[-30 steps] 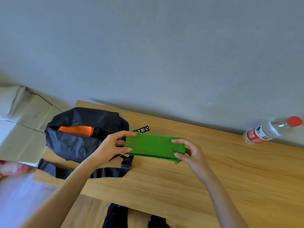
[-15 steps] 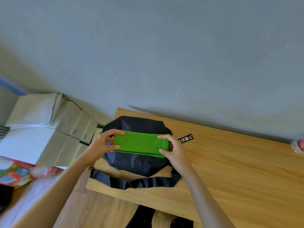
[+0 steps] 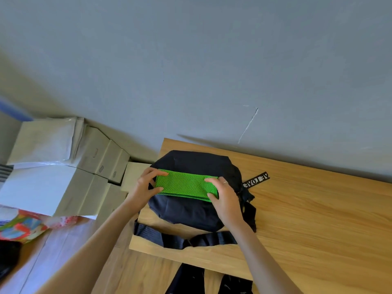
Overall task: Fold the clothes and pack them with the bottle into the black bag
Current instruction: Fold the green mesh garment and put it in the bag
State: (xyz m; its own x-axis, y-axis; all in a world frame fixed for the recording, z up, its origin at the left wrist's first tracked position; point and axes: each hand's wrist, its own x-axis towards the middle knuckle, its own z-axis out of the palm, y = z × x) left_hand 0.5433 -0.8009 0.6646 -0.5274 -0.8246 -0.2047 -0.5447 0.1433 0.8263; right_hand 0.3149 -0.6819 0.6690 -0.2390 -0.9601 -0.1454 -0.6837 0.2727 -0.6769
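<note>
Green mesh cloth (image 3: 185, 185), folded flat and pinched at its ends by the left hand (image 3: 142, 188) and right hand (image 3: 226, 198), is now hovering over the black bag (image 3: 191, 211) on the table (image 3: 318, 219), having travelled leftward, nearly ready for packing

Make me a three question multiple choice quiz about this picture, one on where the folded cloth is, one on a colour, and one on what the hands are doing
1. Where is the folded cloth?
A. Over the black bag
B. On the cardboard boxes
C. On the floor

2. What colour is the folded cloth?
A. Orange
B. Green
C. White

3. How is the cloth being handled?
A. It lies untouched
B. One hand alone lifts it
C. Both hands hold it, one at each end

Answers:
1. A, the cloth sits above the bag on the wooden table.
2. B, its mesh fabric is bright green.
3. C, the left hand grips the left end and the right hand grips the right end.
</note>
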